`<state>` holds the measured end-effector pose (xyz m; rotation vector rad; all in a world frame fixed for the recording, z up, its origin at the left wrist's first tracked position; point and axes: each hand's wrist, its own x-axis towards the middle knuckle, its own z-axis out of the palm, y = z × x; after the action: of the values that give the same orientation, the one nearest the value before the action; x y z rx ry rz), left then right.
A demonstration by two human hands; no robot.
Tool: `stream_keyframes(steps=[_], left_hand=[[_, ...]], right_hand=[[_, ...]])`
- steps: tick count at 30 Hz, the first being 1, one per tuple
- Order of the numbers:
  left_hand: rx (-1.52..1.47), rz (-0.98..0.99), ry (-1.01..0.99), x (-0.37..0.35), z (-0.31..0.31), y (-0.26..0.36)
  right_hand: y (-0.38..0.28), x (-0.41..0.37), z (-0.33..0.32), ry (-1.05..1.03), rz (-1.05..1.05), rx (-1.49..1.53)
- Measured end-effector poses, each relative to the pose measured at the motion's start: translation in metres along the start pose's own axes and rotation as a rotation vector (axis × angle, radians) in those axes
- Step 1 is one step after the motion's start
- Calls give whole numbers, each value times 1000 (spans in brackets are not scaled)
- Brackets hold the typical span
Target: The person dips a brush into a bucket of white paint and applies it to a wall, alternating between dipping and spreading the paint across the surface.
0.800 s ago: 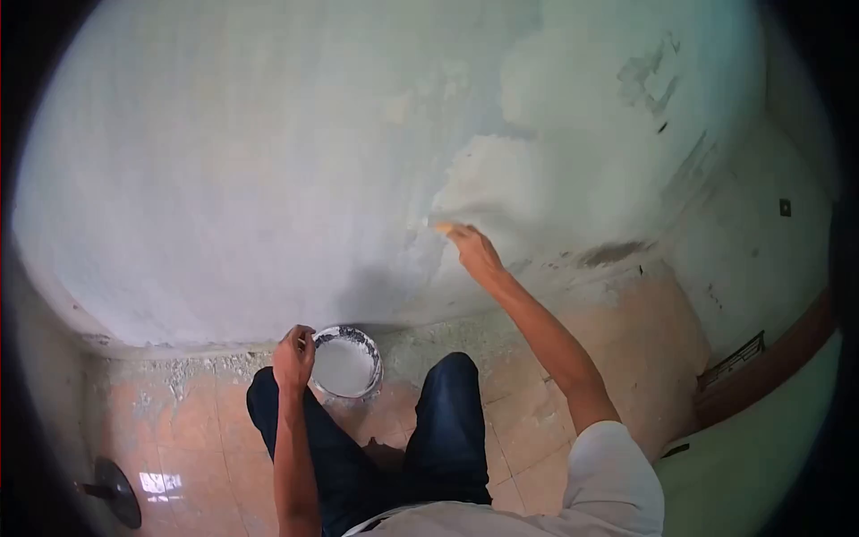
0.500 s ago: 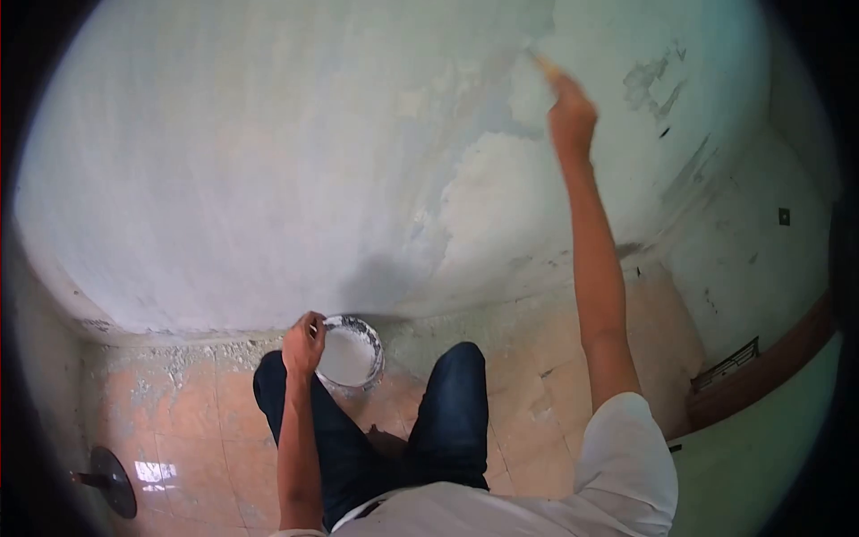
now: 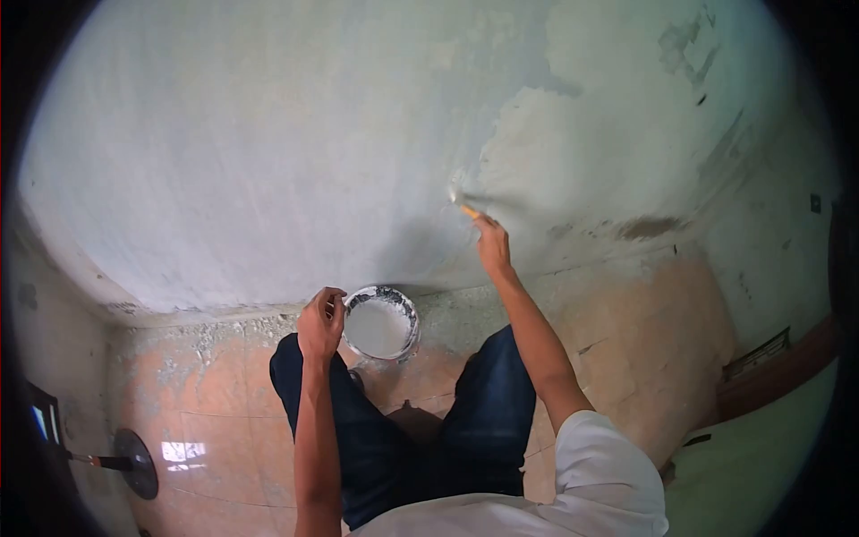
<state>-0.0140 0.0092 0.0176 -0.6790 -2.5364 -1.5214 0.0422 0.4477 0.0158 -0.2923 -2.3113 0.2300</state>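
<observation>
My right hand (image 3: 493,243) is closed round the yellowish handle of a paintbrush (image 3: 468,210). The whitish brush end meets the wall (image 3: 295,152), at the lower left edge of a pale, patchy area. On the floor by the foot of the wall stands a round bucket (image 3: 414,333) holding white paint (image 3: 378,328), its rim smeared white and dark. My left hand (image 3: 320,324) is at the bucket's left rim, above my knee, with its fingers curled against the edge. The exact grip of those fingertips is partly hidden.
Pinkish floor tiles (image 3: 215,394) carry white flakes and splashes along the wall's base. A dark round stand base (image 3: 136,464) lies at the lower left. Dark stains (image 3: 649,227) mark the wall at right, and a small dark wall plate (image 3: 815,203) sits farther right.
My right hand has brought the brush down and left across the wall, from high up to nearer the bucket. My left hand remains beside the bucket rim. The view has shifted slightly.
</observation>
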Motion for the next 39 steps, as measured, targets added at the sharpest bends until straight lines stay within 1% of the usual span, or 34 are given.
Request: stream_keyframes(steps=[2, 4, 6, 8, 9, 11, 12, 13, 16, 17, 19, 20, 21, 23, 24, 26, 27, 29, 30, 32, 33, 35, 39], left_hand=[[4, -5, -11, 1, 1, -2], [19, -8, -16, 3, 2, -2], [29, -5, -6, 7, 5, -1], [-22, -44, -27, 10, 9, -1], [-8, -40, -32, 12, 12, 2], [36, 10, -38, 7, 20, 4], [56, -14, -63, 7, 25, 7], [75, -6, -79, 6, 29, 9], [86, 70, -96, 3, 39, 12], [100, 73, -118, 1, 40, 12], [27, 80, -129, 0, 43, 16], [37, 86, -140, 0, 42, 18], [7, 62, -154, -1, 39, 19], [-16, 35, -171, -4, 37, 22], [-2, 13, -190, -6, 36, 23], [28, -16, -208, -4, 36, 20], [71, -23, -233, -4, 38, 21], [127, -53, -252, -8, 41, 18], [188, -39, -275, -6, 44, 23], [245, -33, -306, -3, 50, 18], [252, -70, -296, -2, 53, 16], [237, -78, -320, 4, 54, 19], [202, -162, -288, 13, 50, 16]], right_hand=[[-6, -34, 16, -177, 248, 151], [-10, -84, 40, -155, 293, 190], [-17, -143, 59, -219, 529, 407], [-26, -204, 70, -282, 791, 526], [-28, -206, 76, -279, 800, 539], [-46, -231, 86, -246, 1264, 1290], [-48, -231, 88, -248, 1211, 1237], [-48, -231, 90, -235, 1227, 1255], [-40, -239, 96, -264, 1172, 1163], [-36, -242, 101, -254, 1196, 1172], [-28, -243, 110, -221, 1187, 1006], [-28, -244, 121, -180, 1229, 997], [-29, -243, 125, -174, 1239, 1005], [-29, -244, 131, -181, 1345, 918], [-28, -250, 141, -183, 1351, 925], [-29, -266, 172, -176, 1468, 851], [-30, -270, 182, -190, 1474, 858], [-37, -282, 204, -307, 1445, 657], [-40, -289, 217, -338, 1446, 660], [-45, -300, 246, -390, 1194, 465], [-48, -306, 260, -431, 1186, 466], [-56, -311, 285, -346, 1061, 438], [-71, -298, 289, -399, 997, 420]])
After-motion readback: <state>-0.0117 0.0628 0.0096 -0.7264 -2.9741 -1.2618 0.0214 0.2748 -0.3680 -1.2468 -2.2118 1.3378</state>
